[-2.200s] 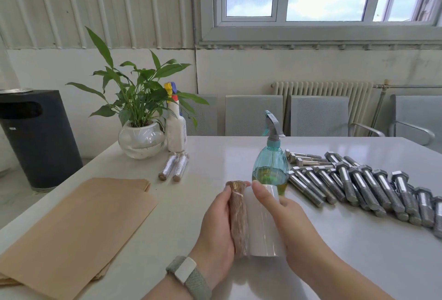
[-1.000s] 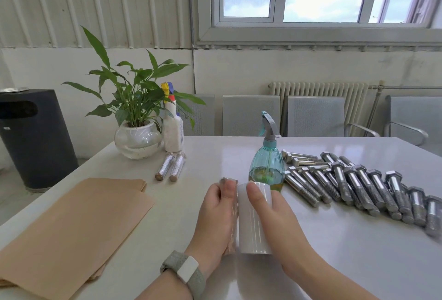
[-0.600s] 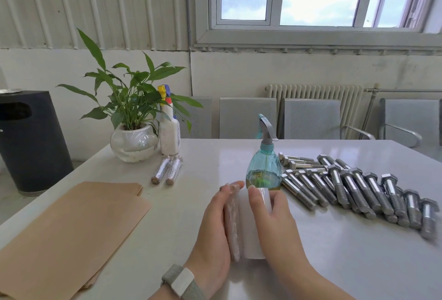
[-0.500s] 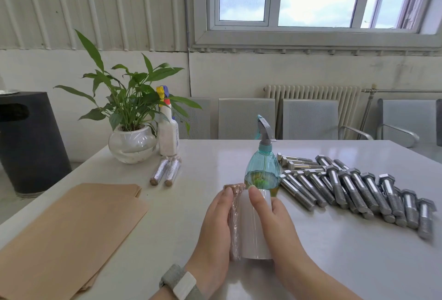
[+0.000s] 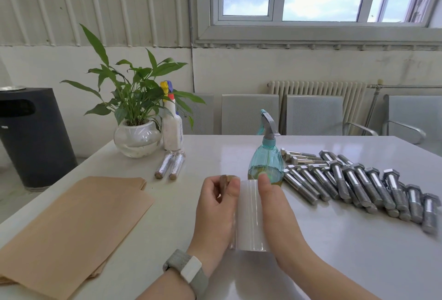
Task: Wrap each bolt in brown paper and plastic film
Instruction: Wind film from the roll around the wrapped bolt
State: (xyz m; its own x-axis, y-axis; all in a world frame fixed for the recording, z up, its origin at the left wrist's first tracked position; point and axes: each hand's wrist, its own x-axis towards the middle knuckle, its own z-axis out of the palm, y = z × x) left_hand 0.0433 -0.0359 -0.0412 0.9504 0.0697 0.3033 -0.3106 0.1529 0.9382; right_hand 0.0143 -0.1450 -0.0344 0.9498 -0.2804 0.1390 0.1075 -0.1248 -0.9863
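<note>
My left hand grips a bolt wrapped in brown paper; only its top end shows above my fingers. Pressed against it stands a white roll of plastic film, which my right hand holds from the right side. Both sit low over the white table in front of me. Several bare steel bolts lie in a row to the right. Two wrapped bolts lie at the back left. A stack of brown paper sheets lies at the near left.
A teal spray bottle stands just behind my hands. A potted plant in a glass bowl and a white spray bottle stand at the table's back left. Grey chairs line the far side; a black bin stands left of the table.
My hands kept turning the wrapped bolt against the film roll. My left fingers have curled further round the bolt, hiding most of it. The camera view shifted slightly.
</note>
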